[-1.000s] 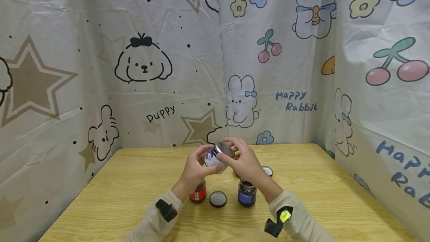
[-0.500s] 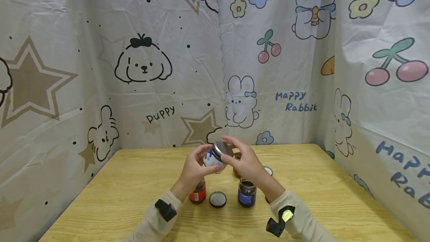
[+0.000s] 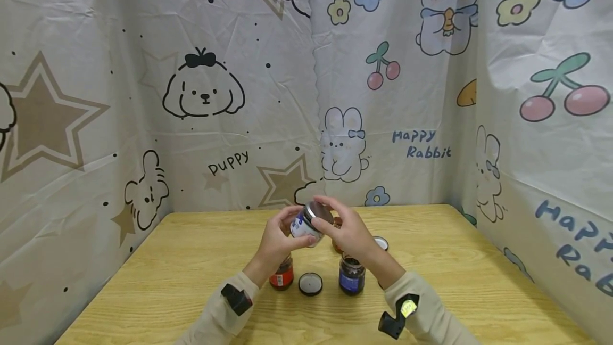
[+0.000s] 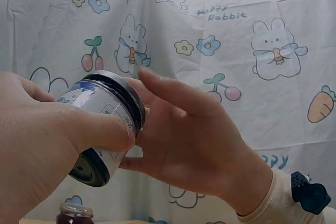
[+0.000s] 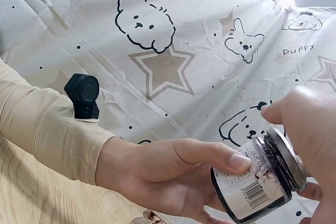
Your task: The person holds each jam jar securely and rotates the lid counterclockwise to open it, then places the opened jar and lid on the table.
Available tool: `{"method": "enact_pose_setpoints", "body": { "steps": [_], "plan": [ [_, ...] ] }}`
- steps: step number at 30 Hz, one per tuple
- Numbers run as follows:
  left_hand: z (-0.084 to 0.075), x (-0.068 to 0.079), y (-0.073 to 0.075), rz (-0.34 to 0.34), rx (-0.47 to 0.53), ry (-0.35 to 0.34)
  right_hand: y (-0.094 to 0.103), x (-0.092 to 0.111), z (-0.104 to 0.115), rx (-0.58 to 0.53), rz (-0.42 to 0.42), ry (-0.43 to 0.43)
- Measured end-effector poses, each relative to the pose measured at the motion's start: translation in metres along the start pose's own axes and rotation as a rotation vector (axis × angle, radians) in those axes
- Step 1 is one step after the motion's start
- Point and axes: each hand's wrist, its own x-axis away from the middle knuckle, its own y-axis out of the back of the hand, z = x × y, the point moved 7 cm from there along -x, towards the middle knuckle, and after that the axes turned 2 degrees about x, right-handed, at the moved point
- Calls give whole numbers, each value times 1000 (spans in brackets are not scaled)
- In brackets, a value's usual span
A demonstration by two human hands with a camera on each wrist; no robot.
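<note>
A glass jar [image 3: 300,228] with a white-and-blue label is held tilted above the table. My left hand [image 3: 274,236] grips its body, the thumb lying across the label. At the upper end is a silver lid [image 3: 321,211], still seated on the jar. Around that lid curve the fingers of my right hand [image 3: 353,232], its thumb near the rim in the head view. Dark contents show through the glass in the right wrist view [image 5: 252,187]. Parts of the right fingers are hidden behind the lid.
On the wooden table [image 3: 191,260] stand a lidless red-labelled jar [image 3: 281,276] and a lidless blue-labelled jar [image 3: 351,277]. A loose lid [image 3: 310,284] lies between them. Partly behind my right hand are an amber jar [image 3: 337,245] and another lid [image 3: 381,243].
My right hand has shifted slightly at the lid, its thumb and fingers changing position on the rim. The left hand and the jar have hardly moved.
</note>
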Motion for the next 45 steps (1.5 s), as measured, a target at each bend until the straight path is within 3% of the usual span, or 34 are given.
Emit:
{"method": "enact_pose_setpoints", "body": {
  "steps": [6,10,19,26,32,39,45],
  "plan": [
    [0,0,-2,13,16,10,3,-3,-17,153,-94,-14],
    [1,0,-2,16,21,-2,5,-3,-17,189,-97,-44],
    [0,1,-2,22,18,-13,3,-2,-19,161,-62,-37],
    [22,-5,3,14,62,9,5,-2,-15,103,-36,3],
    [25,-6,5,-5,54,-17,3,-2,-14,28,23,7],
    [24,-4,7,-12,61,-31,1,3,15,-32,70,20],
    [25,-4,5,-2,46,-17,1,6,22,17,7,6]
  ]
}}
